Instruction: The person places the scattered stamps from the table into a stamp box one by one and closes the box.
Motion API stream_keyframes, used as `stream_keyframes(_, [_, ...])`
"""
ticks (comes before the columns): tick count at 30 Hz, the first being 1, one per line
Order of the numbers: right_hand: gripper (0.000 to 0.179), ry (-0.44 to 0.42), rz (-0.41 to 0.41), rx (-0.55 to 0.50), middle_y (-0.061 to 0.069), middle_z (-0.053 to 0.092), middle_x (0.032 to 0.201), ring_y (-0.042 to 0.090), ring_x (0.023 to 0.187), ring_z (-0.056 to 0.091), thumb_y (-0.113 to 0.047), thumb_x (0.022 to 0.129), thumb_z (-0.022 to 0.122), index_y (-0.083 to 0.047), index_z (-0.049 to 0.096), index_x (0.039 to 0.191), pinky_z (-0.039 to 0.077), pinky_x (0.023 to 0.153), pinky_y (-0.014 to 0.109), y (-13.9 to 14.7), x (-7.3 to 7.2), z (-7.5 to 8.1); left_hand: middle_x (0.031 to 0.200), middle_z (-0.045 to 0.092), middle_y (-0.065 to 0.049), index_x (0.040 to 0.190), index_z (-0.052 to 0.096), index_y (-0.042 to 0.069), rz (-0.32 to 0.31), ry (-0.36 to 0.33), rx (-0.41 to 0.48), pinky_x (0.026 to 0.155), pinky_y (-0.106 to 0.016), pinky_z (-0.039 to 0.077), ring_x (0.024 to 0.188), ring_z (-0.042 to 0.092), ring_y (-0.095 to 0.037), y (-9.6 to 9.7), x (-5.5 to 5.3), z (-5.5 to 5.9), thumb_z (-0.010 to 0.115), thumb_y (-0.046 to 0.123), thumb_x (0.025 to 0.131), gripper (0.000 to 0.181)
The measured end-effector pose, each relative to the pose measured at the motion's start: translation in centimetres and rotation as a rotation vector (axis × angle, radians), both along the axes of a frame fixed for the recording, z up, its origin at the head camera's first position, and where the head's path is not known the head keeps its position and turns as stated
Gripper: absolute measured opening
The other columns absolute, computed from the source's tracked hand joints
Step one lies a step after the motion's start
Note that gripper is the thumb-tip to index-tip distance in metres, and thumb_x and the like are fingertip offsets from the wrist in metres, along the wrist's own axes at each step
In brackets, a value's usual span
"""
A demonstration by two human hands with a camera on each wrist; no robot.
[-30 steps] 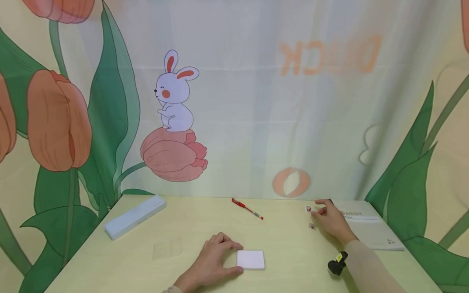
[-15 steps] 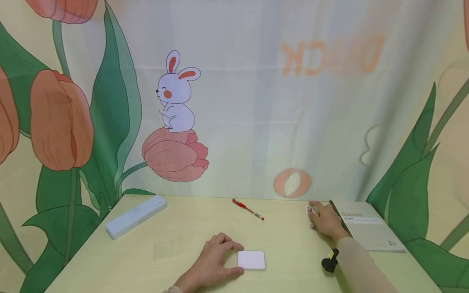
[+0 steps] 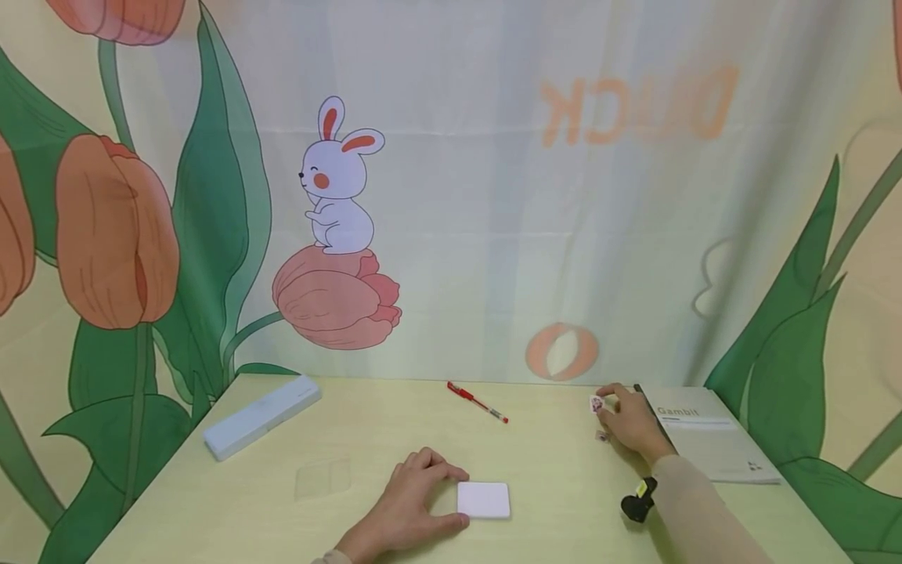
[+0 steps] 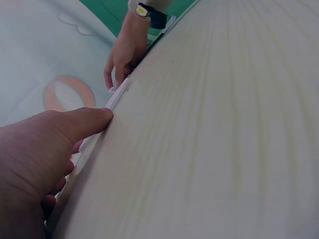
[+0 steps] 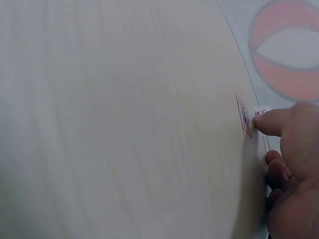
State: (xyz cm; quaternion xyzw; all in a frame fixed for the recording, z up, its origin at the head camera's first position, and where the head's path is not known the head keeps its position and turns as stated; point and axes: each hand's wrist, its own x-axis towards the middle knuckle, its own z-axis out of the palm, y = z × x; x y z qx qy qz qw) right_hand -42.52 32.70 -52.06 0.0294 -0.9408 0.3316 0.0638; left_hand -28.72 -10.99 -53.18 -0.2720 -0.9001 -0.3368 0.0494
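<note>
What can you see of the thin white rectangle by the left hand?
The white rectangle looks plain and smooth, with rounded corners and no visible markings; I can't tell its material. It lies flat on the pale tabletop, longer side running left to right. The left hand steadies its left end, index finger at the far corner, thumb at the near one.

2 sleeves cropped below, brown square too small to read

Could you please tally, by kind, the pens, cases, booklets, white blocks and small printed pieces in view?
Red-and-clear pen: 1
Long pale-blue case: 1
Pale grey rectangular booklet: 1
Flat white rectangular block: 1
Small squarish printed pieces: 2
Total: 6
</note>
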Motion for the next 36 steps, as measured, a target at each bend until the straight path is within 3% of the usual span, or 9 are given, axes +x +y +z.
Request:
stream_keyframes(4, [0.041,0.038,0.0,-0.026,0.037,0.056,0.136,0.05,0.126,0.053,-0.01,0.105,0.07,0.0,0.059,0.143,0.044,0.106,0.07,0.3,-0.2,-0.5,0.124,0.058,0.009,0.135,0.076,0.03,0.0,0.007,-0.004,0.096,-0.036,0.037,0.113,0.046,-0.01,0.0,0.0,0.0,0.09,0.056,0.089,0.054])
stream_keyframes(7, [0.038,0.058,-0.005,-0.063,0.036,0.058,0.139,0.052,0.129,0.056,-0.009,0.103,0.072,0.0,0.061,0.138,0.044,0.109,0.07,0.5,-0.2,-0.6,0.124,0.058,0.009,0.135,0.076,0.03,-0.003,0.013,0.0,0.095,-0.036,0.037,0.113,0.046,-0.011,0.0,0.0,0.1,0.09,0.055,0.089,0.054])
stream_keyframes(12, [0.036,0.089,-0.028,-0.094,0.027,0.066,0.13,0.042,0.113,0.064,-0.009,0.101,0.076,-0.002,0.063,0.135,0.053,0.096,0.056,0.3,0.4,-0.6,0.123,0.058,0.008,0.135,0.076,0.03,-0.003,0.009,0.004,0.096,-0.037,0.037,0.114,0.047,-0.011,0.0,0.1,0.1,0.091,0.055,0.089,0.055])
stream_keyframes(17, [0.033,0.121,-0.045,-0.11,0.017,0.069,0.116,0.029,0.1,0.064,-0.008,0.103,0.075,-0.003,0.066,0.134,0.052,0.085,0.042,0.0,0.8,-0.8,0.123,0.057,0.009,0.135,0.076,0.031,0.0,-0.001,0.0,0.097,-0.036,0.037,0.114,0.046,-0.01,0.0,0.0,-0.1,0.091,0.055,0.089,0.054])
stream_keyframes(25, [0.027,0.123,-0.06,-0.15,0.017,0.071,0.116,0.03,0.103,0.065,-0.011,0.109,0.07,-0.007,0.07,0.136,0.053,0.082,0.038,-0.5,1.1,-0.5,0.123,0.057,0.009,0.135,0.076,0.03,-0.003,-0.002,-0.001,0.097,-0.036,0.038,0.114,0.047,-0.011,0.0,-0.1,-0.2,0.09,0.056,0.089,0.055])
stream_keyframes(32, [0.03,0.103,-0.035,-0.251,0.018,0.07,0.114,0.027,0.097,0.064,-0.013,0.111,0.071,-0.005,0.069,0.139,0.053,0.068,0.027,-1.4,2.1,0.9,0.124,0.057,0.01,0.135,0.076,0.031,0.007,-0.016,-0.01,0.098,-0.037,0.038,0.115,0.046,-0.01,0.0,-0.2,-0.1,0.091,0.056,0.089,0.055])
stream_keyframes(36, [0.03,0.117,-0.002,-0.32,0.019,0.071,0.111,0.029,0.095,0.069,-0.012,0.11,0.072,-0.001,0.069,0.138,0.056,0.069,0.025,-2.0,2.8,1.9,0.124,0.057,0.01,0.136,0.076,0.03,0.008,-0.013,-0.013,0.098,-0.037,0.038,0.115,0.047,-0.01,0.0,-0.1,0.0,0.09,0.056,0.089,0.055])
